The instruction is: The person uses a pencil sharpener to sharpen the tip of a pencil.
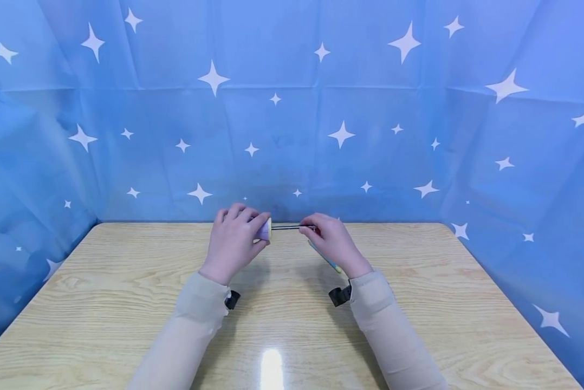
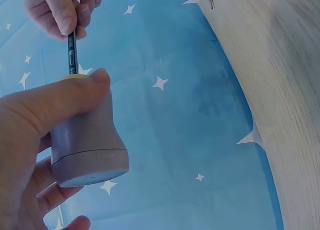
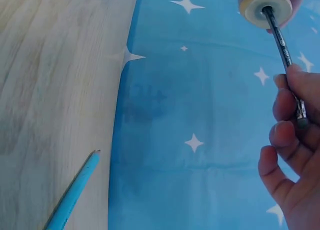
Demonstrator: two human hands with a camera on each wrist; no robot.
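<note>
We are holding a waisted grey-purple sharpener [image 2: 90, 135] in the air, near the far edge of a wood-grain table [image 1: 272, 314]. Our left hand [image 1: 233, 238] is wrapping around its body, thumb lying along the side near the pale yellow rim [image 3: 248, 12]. Our right hand [image 1: 333, 241] is pinching a dark pencil [image 3: 282, 47] close to its outer end, thumb against curled fingers; the other end is sitting in the hole at the rim's middle.

We are judging the sharpener to be light, hard and rather smooth, so its narrowed waist is offering the surest hold. The pencil is probably being stiff but thin, its hidden point fragile; we are expecting it to take a turn well if gripped in line with the hole, and to snap if bent.

A blue pencil [image 3: 75, 192] is lying on the table below our right hand, apart from the work. A blue cloth with white stars [image 1: 292, 135] is hanging behind. Nothing we are seeing is standing between the two hands except the dark pencil joining them.
</note>
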